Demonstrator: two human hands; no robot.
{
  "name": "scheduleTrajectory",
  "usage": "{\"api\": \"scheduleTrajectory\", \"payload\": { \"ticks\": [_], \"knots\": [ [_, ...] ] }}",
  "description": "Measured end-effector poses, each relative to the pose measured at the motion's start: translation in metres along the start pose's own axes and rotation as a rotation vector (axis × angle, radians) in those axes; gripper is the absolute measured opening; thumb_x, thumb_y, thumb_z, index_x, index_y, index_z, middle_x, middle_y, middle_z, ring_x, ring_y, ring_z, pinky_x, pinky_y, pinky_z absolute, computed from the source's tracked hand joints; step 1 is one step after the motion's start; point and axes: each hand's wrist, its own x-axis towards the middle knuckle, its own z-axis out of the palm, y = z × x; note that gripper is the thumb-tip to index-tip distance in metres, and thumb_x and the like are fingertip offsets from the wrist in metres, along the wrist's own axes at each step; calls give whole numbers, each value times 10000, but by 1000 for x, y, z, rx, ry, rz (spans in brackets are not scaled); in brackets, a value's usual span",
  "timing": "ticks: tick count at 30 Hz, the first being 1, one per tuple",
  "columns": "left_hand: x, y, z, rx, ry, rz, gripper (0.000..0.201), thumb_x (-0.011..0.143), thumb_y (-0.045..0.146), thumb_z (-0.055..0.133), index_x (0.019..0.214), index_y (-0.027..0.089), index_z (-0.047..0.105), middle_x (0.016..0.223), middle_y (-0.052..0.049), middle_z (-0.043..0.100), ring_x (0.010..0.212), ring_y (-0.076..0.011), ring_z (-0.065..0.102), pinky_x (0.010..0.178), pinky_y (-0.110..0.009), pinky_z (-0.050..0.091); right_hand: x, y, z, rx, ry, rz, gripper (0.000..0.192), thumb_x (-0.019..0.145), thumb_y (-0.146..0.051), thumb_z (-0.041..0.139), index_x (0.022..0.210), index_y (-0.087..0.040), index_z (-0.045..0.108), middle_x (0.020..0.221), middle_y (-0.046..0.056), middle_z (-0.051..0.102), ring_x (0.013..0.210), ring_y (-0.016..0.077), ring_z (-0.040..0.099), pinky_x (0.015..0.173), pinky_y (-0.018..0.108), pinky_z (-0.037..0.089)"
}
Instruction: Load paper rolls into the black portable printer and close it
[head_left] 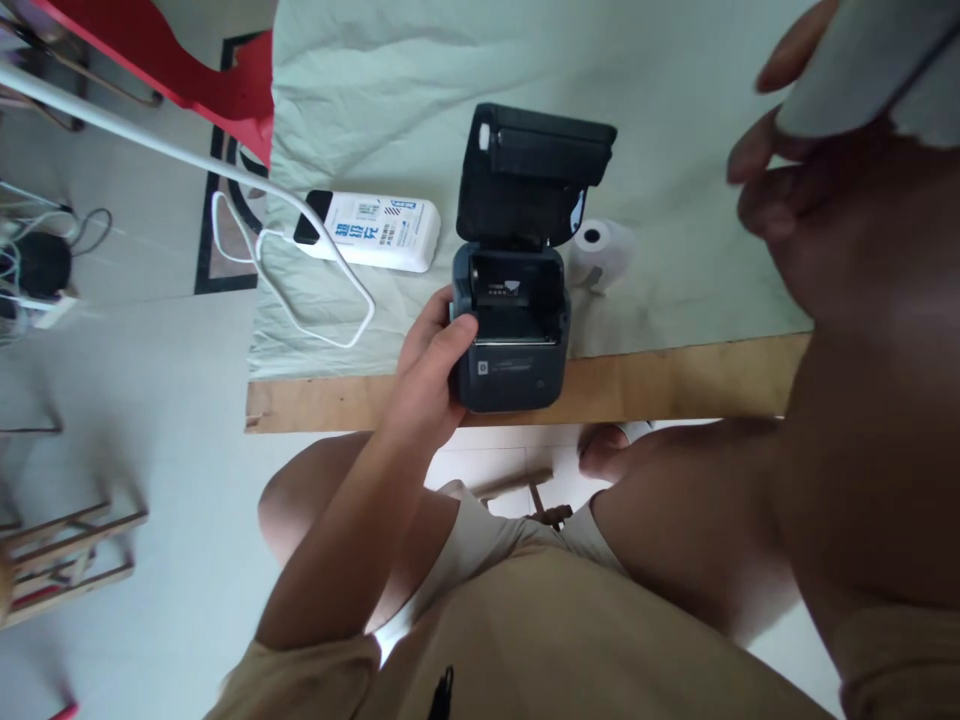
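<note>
My left hand (435, 370) grips the left side of a small dark label printer (514, 385), thumb on its top edge. The printer's lid (536, 180) is swung up and its paper bay shows nothing but a small white label inside. Just right of the printer, a white paper roll (619, 255) rests on the cloth. At the upper right, close to the camera, my right hand (795, 195) has its fingers round a pale grey-white object (862, 75) with a dark line. The frame cuts this object off, so its kind is unclear.
A pale green cloth (697, 280) covers the wooden table (330, 400). Left of the printer lies a white power bank (390, 235) with a white cable (300, 325) looping off it. A red chair (187, 75) stands beyond the table's left edge.
</note>
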Motion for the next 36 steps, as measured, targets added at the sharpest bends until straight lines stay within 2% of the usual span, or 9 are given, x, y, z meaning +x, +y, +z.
{"api": "scheduleTrajectory", "payload": {
  "ticks": [2, 5, 12, 16, 22, 25, 28, 33, 36],
  "knots": [
    [1, 0, -1, 12, 10, 1, 370, 793, 491, 818, 1071, 260, 738, 967, -7, 798, 957, -232, 787, 743, -298, 640, 17, 14, -7, 231, 230, 215, 499, 1033, -193, 257, 929, -249, 742, 711, -11, 609, 547, 89, 548, 408, 321, 182],
    [3, 1, -2, 33, 10, -2, 391, 800, 498, 795, 1090, 248, 723, 1018, -22, 806, 1010, -251, 783, 783, -320, 651, 27, 38, -9, 202, 368, 294, 297, 943, -68, 406, 814, -219, 627, 630, -51, 537, 461, 66, 469, 402, 294, 217],
    [2, -2, -3, 29, -34, 50, 365, 861, 519, 757, 1088, 244, 682, 953, -21, 788, 991, -242, 789, 812, -327, 645, 3, 63, -21, -555, 34, -73, 167, 792, -211, 779, 903, -239, 657, 852, -40, 700, 766, 111, 629, 726, 296, 504],
    [3, -5, -3, 14, -10, 74, 388, 830, 518, 793, 1066, 225, 700, 960, -30, 790, 960, -240, 792, 801, -324, 647, -1, 75, -22, -565, -34, -171, 281, 810, -283, 770, 1066, -258, 657, 1041, 5, 733, 896, 160, 684, 804, 320, 579],
    [2, -2, 0, -55, 2, 67, 301, 796, 425, 830, 1010, 232, 743, 879, 0, 779, 827, -183, 769, 711, -260, 633, 1, 81, -20, -824, -30, 57, 625, 719, -139, 813, 1283, -296, 594, 1057, 48, 750, 943, 261, 714, 921, 466, 583],
    [0, -2, 1, -76, 1, 69, 278, 811, 413, 821, 1016, 238, 751, 880, 4, 774, 788, -162, 754, 682, -239, 625, -10, 62, -16, -755, 3, -241, 511, 798, -156, 730, 1280, -284, 617, 1298, 81, 724, 1212, 284, 690, 1051, 465, 549],
    [-1, -5, 0, -63, -7, 82, 285, 841, 426, 800, 1054, 246, 740, 906, 2, 769, 792, -162, 755, 686, -248, 630, -24, 49, -1, -703, 26, -502, 383, 870, -166, 647, 1240, -262, 643, 1232, 89, 731, 1152, 270, 710, 998, 452, 576],
    [-2, -8, -4, -85, -12, 81, 275, 815, 379, 783, 1055, 248, 752, 927, 2, 766, 813, -168, 758, 726, -272, 661, -29, 78, 28, -748, -187, -543, 463, 921, -287, 707, 1361, -286, 564, 1422, 133, 635, 1319, 356, 622, 1108, 549, 527],
    [-3, -10, -6, -108, -25, 59, 285, 799, 359, 775, 1066, 265, 747, 968, -1, 771, 822, -184, 759, 739, -314, 680, -25, 97, 33, -764, -187, -446, 427, 939, -321, 711, 1349, -307, 595, 1296, 123, 634, 1163, 329, 653, 1033, 519, 540]
  ]
}}
